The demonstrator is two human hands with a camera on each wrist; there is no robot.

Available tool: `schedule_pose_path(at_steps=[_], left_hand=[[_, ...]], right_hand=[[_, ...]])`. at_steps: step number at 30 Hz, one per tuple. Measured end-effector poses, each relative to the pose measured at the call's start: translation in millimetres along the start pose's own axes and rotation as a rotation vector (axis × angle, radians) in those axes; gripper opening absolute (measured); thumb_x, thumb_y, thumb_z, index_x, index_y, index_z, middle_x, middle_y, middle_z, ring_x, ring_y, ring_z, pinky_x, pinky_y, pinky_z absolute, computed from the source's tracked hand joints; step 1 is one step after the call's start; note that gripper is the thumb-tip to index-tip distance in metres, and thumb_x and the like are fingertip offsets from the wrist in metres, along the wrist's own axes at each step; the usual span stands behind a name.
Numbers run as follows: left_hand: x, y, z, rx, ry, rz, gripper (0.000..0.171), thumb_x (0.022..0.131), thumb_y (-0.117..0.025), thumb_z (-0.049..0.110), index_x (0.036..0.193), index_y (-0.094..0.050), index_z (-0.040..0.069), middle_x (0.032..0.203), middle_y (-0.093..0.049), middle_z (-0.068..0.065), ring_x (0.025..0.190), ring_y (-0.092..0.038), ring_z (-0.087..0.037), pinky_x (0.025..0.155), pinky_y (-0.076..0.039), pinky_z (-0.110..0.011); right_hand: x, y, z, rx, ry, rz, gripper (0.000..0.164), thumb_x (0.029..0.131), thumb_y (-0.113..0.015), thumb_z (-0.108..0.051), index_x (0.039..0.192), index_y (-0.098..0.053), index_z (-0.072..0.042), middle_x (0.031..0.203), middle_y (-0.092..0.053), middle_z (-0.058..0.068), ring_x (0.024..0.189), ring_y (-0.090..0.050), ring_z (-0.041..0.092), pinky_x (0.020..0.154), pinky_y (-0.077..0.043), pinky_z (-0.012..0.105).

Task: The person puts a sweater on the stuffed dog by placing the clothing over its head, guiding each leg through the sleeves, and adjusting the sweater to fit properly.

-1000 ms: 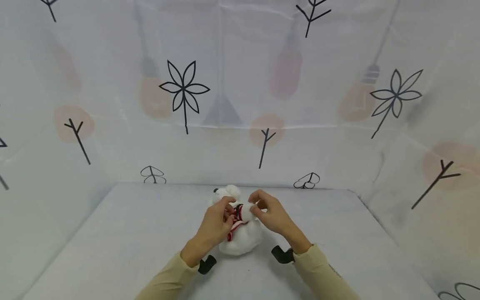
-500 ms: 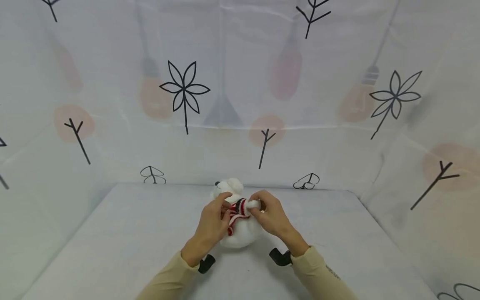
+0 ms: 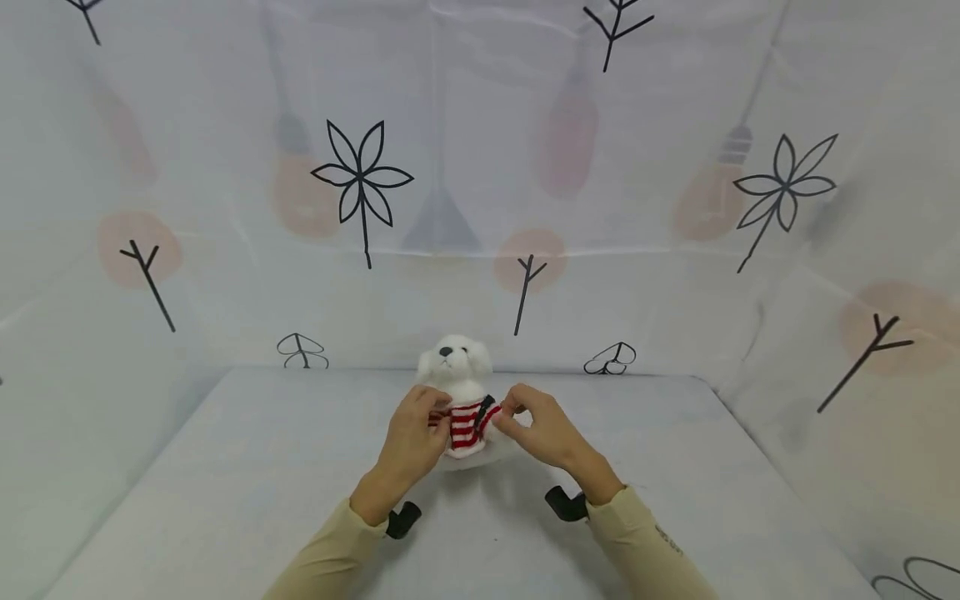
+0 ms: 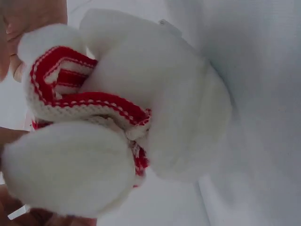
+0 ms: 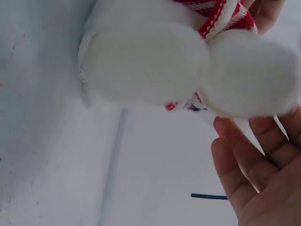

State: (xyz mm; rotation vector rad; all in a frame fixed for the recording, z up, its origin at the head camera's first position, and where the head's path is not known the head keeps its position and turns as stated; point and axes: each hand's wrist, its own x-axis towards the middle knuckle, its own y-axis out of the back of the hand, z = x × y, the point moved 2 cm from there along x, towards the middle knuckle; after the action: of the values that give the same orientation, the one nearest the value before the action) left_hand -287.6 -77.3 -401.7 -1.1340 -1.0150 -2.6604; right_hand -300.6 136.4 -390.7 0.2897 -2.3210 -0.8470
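A white plush dog point(image 3: 459, 367) in a red-and-white striped knit sweater point(image 3: 465, 427) sits upright on the white surface, its face toward the head camera. My left hand point(image 3: 412, 432) grips its foreleg on the left, and that rounded white paw point(image 4: 70, 169) fills the lower left of the left wrist view. My right hand point(image 3: 542, 427) pinches the other foreleg between thumb and fingers. In the right wrist view my right fingers point(image 5: 247, 160) lie against the far side of that white paw point(image 5: 256, 73). A dark strip point(image 3: 485, 406) crosses the sweater. The plush dog's lower back is hidden.
The white tabletop point(image 3: 300, 467) runs back to a cloth backdrop point(image 3: 480, 167) printed with plants and lamps, which also stands at both sides. Black camera mounts point(image 3: 566, 504) stick out beside the wrists.
The plush dog has turned from facing left to facing forward, with its head higher. My left hand has shifted slightly left with it; my right hand stays nearly in place at the foreleg.
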Motion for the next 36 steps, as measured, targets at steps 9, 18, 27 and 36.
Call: schedule_pose_path(at_steps=[9, 18, 27, 36], left_hand=[[4.4, -0.4, -0.6, -0.021, -0.157, -0.011, 0.025, 0.075, -0.066, -0.014, 0.086, -0.070, 0.008, 0.091, -0.064, -0.001, 0.085, -0.061, -0.016, 0.072, -0.052, -0.032], [4.6, -0.1, -2.8, 0.008, -0.142, -0.074, 0.020, 0.078, -0.067, -0.007, 0.089, -0.067, 0.010, 0.100, -0.067, -0.005, 0.100, -0.062, -0.023, 0.085, -0.051, -0.039], [5.1, 2.1, -2.1, 0.044, -0.237, -0.052, 0.013, 0.086, -0.062, -0.007, 0.089, -0.060, 0.006, 0.084, -0.066, -0.004, 0.076, -0.063, -0.015, 0.066, -0.051, -0.030], [2.6, 3.6, 3.6, 0.016, -0.228, 0.088, 0.010, 0.091, -0.056, -0.005, 0.096, -0.055, 0.004, 0.084, -0.063, -0.005, 0.072, -0.060, -0.015, 0.061, -0.049, -0.030]], right_hand=[[3, -2, 6, -0.044, 0.102, 0.060, 0.017, 0.091, -0.060, -0.001, 0.104, -0.065, -0.010, 0.102, -0.059, 0.001, 0.089, -0.058, 0.012, 0.075, -0.052, 0.029], [2, 2, 11, -0.014, 0.088, -0.057, 0.021, 0.089, -0.062, 0.000, 0.102, -0.065, -0.016, 0.102, -0.058, -0.002, 0.080, -0.061, 0.009, 0.070, -0.051, 0.027], [1, -2, 9, -0.047, 0.172, -0.058, 0.006, 0.096, -0.056, -0.007, 0.098, -0.058, -0.011, 0.086, -0.052, -0.005, 0.068, -0.050, 0.007, 0.060, -0.045, 0.024], [0, -12, 6, -0.032, 0.234, 0.103, 0.007, 0.098, -0.047, 0.000, 0.101, -0.043, -0.005, 0.082, -0.050, -0.001, 0.066, -0.045, 0.006, 0.056, -0.042, 0.022]])
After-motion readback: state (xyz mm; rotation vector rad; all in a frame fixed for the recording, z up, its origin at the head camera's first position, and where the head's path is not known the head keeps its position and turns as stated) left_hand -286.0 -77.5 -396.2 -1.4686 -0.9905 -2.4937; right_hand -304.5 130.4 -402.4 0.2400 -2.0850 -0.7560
